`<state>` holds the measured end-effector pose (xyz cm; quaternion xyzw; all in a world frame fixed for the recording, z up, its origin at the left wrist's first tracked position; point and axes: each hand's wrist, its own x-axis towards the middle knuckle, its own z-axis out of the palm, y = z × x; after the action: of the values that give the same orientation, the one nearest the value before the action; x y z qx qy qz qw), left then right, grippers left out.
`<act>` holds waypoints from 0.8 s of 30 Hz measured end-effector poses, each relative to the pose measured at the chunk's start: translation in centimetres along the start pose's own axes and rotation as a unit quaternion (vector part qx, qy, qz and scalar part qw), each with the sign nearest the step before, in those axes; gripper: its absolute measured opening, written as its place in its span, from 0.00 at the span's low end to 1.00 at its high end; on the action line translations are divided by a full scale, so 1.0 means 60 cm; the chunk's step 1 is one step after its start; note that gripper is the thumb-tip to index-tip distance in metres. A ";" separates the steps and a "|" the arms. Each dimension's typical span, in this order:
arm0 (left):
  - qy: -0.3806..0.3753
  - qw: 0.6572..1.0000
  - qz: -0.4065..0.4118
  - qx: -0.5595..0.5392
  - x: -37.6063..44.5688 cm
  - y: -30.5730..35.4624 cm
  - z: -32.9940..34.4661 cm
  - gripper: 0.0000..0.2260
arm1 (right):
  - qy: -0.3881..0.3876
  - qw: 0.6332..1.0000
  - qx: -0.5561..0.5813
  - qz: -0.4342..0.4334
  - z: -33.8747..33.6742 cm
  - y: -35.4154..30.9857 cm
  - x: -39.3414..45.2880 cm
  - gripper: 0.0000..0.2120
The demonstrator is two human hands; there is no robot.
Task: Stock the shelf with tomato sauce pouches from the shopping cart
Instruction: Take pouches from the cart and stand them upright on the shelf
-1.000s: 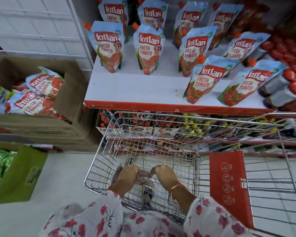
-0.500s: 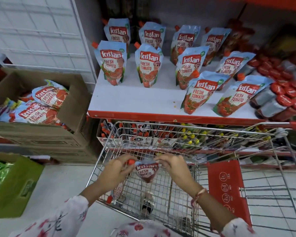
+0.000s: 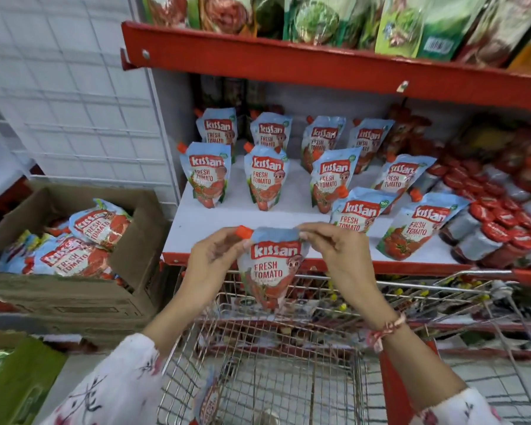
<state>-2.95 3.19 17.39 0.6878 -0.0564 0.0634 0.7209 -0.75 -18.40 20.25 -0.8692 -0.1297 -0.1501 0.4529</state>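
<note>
A blue and red tomato sauce pouch (image 3: 270, 271) hangs upright in front of the shelf's red front edge, above the wire shopping cart (image 3: 288, 348). My left hand (image 3: 215, 256) pinches its top left corner by the orange cap. My right hand (image 3: 337, 250) pinches its top right corner. Several identical pouches (image 3: 207, 174) stand in rows on the white shelf (image 3: 203, 225) behind it. Another pouch (image 3: 207, 400) leans inside the cart at the bottom.
A cardboard box (image 3: 135, 250) with more pouches sits on the left beside the shelf. Red-capped jars (image 3: 500, 222) fill the shelf's right end. A red upper shelf (image 3: 288, 62) carries green packets. A green carton (image 3: 19, 384) stands on the floor at lower left.
Both hands have lifted the pouch out of the cart and up to the level of the shelf's front edge. The view has tilted upward, showing the upper shelf.
</note>
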 end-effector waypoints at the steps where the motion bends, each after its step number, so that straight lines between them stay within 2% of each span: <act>1: 0.008 1.000 0.008 0.002 0.018 0.009 0.001 0.07 | 0.015 1.000 -0.001 -0.008 -0.003 -0.006 0.016 0.06; 7: 0.025 0.998 0.055 0.035 0.114 0.042 0.005 0.06 | 0.089 0.995 -0.014 -0.037 -0.004 -0.019 0.099 0.06; 15: 0.024 0.997 0.015 0.078 0.193 0.004 0.002 0.03 | 0.074 0.997 -0.016 0.007 0.040 0.036 0.154 0.08; 24: 0.012 0.995 -0.016 0.100 0.205 -0.043 -0.001 0.03 | 0.048 0.997 -0.055 -0.007 0.062 0.074 0.157 0.08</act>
<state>9.64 3.30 16.92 0.7564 -0.0295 0.0654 0.6502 10.06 -16.94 18.44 -0.8834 -0.1057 -0.2019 0.4094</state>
